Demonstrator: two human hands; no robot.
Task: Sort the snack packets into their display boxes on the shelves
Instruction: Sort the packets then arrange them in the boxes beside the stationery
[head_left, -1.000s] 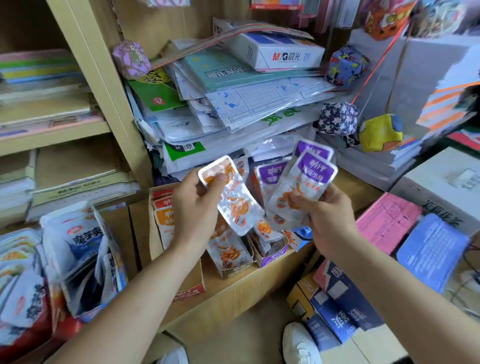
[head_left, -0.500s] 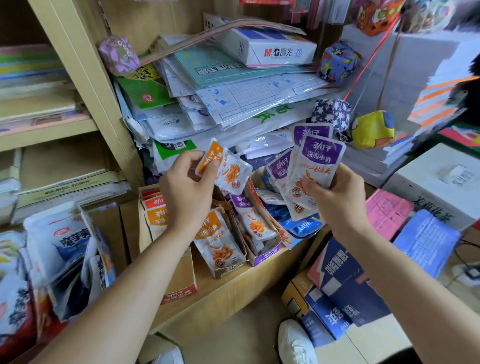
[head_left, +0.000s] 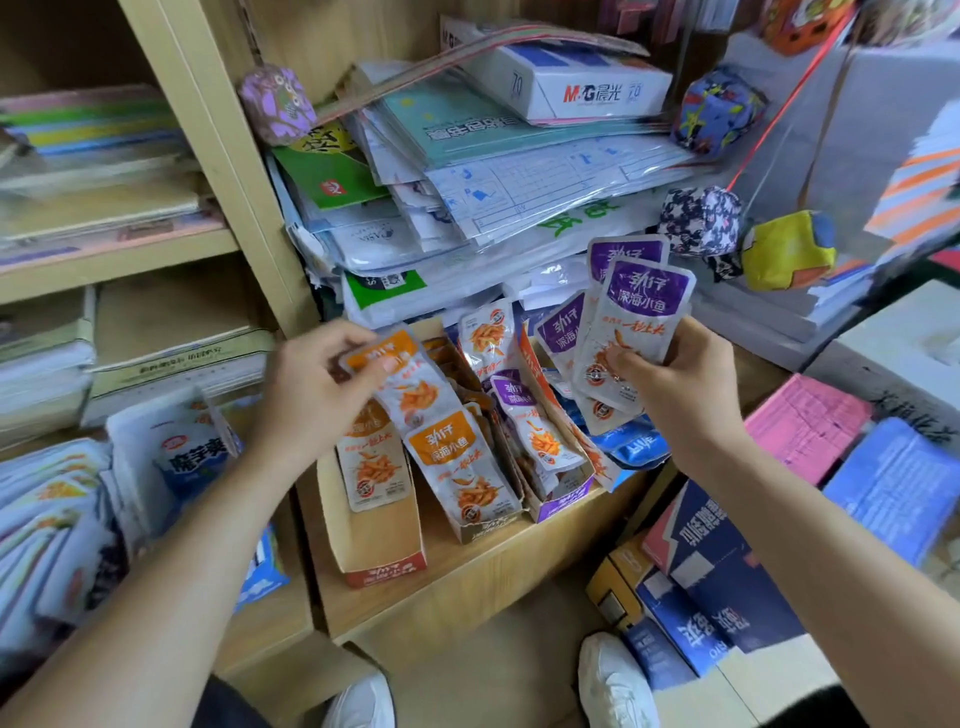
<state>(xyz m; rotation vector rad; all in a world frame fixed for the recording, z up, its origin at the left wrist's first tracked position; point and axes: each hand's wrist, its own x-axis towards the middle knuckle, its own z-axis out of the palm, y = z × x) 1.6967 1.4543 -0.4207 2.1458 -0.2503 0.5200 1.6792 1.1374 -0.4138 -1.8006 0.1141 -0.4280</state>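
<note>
Snack packets (head_left: 636, 312) with purple tops stand fanned in my right hand (head_left: 680, 395) — my thumb is clamped across their lower front and my fingers are curled behind them, mostly out of sight. I hold them up over the right end of the wooden shelf (head_left: 467, 582), above a heap of blue packets (head_left: 631, 447) that lies there. My left hand (head_left: 311, 400) pinches one orange-topped packet (head_left: 402, 376) by its upper end, thumb on the printed face, and the packet is tilted with its bottom pointing down to the right. It hangs just over the display boxes, and I cannot tell whether it touches what is in them.

Three open cardboard boxes sit side by side on the shelf. The red-fronted box (head_left: 384, 569) on the left and the middle box (head_left: 491, 530) each show boxed orange packets (head_left: 460, 467) leaning back, faces toward me. The purple box (head_left: 563, 503) on the right holds a boxed purple packet (head_left: 519, 397) among others, all leaning the same way.

Behind the boxes rises a messy stack of paper pads and plastic sleeves (head_left: 519, 171), with a white carton (head_left: 571, 85) on top. Blue-and-white bags (head_left: 171, 452) crowd the lower left — pink paper bundles (head_left: 808, 423) lie at the right, and my white shoe (head_left: 615, 675) shows on the floor below
</note>
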